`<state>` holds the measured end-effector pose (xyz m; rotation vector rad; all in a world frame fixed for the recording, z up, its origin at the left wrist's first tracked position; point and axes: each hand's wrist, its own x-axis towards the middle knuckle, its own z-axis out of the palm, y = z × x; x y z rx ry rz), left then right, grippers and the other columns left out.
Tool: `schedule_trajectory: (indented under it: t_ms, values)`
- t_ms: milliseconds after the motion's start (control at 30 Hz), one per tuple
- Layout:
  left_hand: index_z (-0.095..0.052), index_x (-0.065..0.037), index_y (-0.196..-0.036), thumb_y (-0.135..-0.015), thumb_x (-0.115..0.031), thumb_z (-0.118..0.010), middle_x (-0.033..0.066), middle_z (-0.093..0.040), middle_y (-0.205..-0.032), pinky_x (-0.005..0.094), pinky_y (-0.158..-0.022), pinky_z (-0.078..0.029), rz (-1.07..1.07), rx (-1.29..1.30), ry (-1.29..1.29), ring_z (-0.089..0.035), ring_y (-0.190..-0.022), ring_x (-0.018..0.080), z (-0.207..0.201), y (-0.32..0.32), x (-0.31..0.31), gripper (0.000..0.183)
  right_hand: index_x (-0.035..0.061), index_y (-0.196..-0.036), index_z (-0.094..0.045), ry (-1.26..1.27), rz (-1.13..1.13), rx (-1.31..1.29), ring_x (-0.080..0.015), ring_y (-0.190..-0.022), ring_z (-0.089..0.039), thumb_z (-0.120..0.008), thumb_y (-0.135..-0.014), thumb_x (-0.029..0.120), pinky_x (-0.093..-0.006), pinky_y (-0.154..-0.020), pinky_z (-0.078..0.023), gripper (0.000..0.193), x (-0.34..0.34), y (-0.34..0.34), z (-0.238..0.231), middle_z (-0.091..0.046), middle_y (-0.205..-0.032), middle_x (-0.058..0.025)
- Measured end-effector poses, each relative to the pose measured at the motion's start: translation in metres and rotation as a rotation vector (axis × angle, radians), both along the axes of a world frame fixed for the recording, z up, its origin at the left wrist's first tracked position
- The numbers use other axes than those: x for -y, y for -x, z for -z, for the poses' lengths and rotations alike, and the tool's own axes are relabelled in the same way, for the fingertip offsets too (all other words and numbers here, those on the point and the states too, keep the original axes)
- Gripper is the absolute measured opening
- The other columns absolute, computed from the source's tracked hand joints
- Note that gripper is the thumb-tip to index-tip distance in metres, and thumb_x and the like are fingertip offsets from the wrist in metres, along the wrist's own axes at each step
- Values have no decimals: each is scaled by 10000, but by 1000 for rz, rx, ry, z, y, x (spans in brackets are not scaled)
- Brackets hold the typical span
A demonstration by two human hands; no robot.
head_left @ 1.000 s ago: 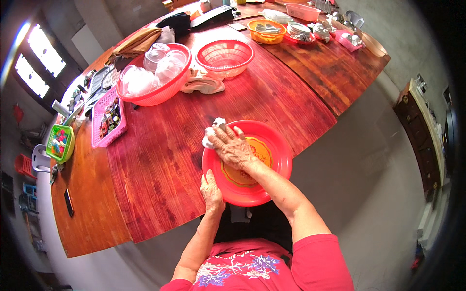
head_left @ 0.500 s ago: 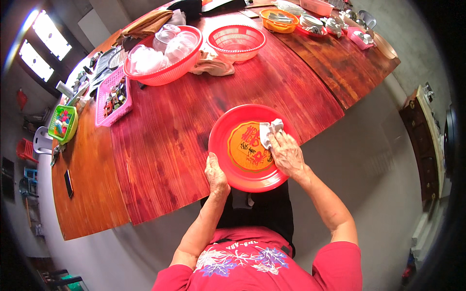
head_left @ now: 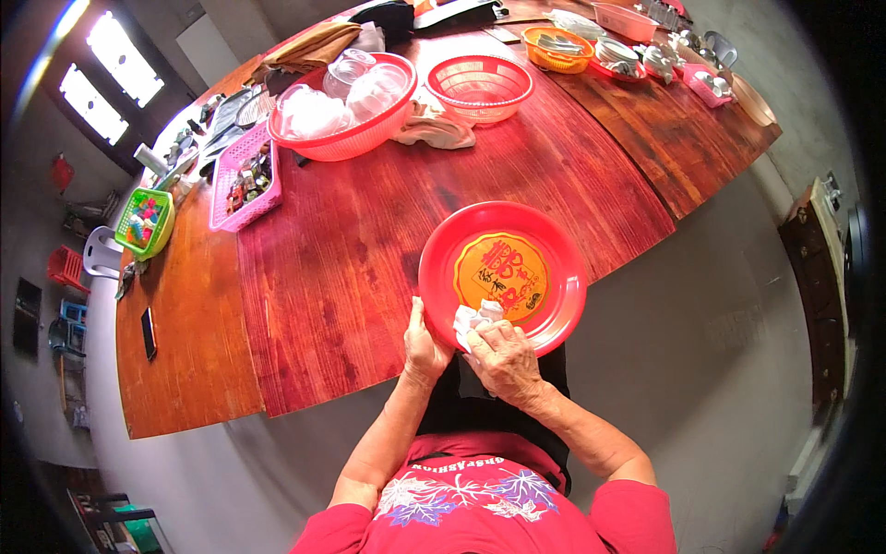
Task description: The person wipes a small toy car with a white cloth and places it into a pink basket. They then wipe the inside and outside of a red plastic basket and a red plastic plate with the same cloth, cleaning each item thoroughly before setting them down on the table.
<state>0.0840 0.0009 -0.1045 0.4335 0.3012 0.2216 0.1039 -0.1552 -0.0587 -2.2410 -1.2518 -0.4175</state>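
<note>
A round red plastic plate (head_left: 560, 277) with a yellow printed centre is held in front of me, over the table's near edge. My left hand (head_left: 425, 343) grips its lower left rim, thumb up along the edge and the other fingers hidden beneath. A crumpled white cloth (head_left: 472, 320) is bunched under the fingers of my right hand (head_left: 503, 362). That hand presses the cloth against the plate's inner rim at the lower left, close beside my left hand.
On the wooden table (head_left: 369, 240) stand a red basket of clear plastic ware (head_left: 406, 111), a second red basket (head_left: 480, 109), a pink basket of small items (head_left: 221, 208) and a green basket (head_left: 148, 242). A dark phone (head_left: 149, 334) lies at the left. Tableware fills the far right, including an orange basket (head_left: 556, 62).
My right hand has moved the cloth from the plate's right side down to its lower left rim. The plate's printed centre looks turned a little, and the whole view has shifted slightly.
</note>
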Motion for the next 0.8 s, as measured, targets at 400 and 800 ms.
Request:
schedule_trajectory:
  t_ms: [400,800]
  values:
    - [-400,-51,-1359,-1022,-411,-320,112,-518,-1330,406,-1004,-440,69,90,-82,-524,-1202,248,-18,12,10,499,113,-1078,-655,-34,-28,-204,-268,-1049,-553,-732,-724,198,-404,-720,-460,371,5,-9,-18,-608,-1124,-41]
    - [-522,-24,-1272,-929,-102,-581,81,-558,-1093,300,-877,-483,-480,-388,-1122,-547,-1022,160,-12,4,15,356,58,-1124,-618,-33,62,-18,-266,-965,-563,-706,-746,185,-409,-721,-453,408,0,-16,-32,-611,-1128,-83]
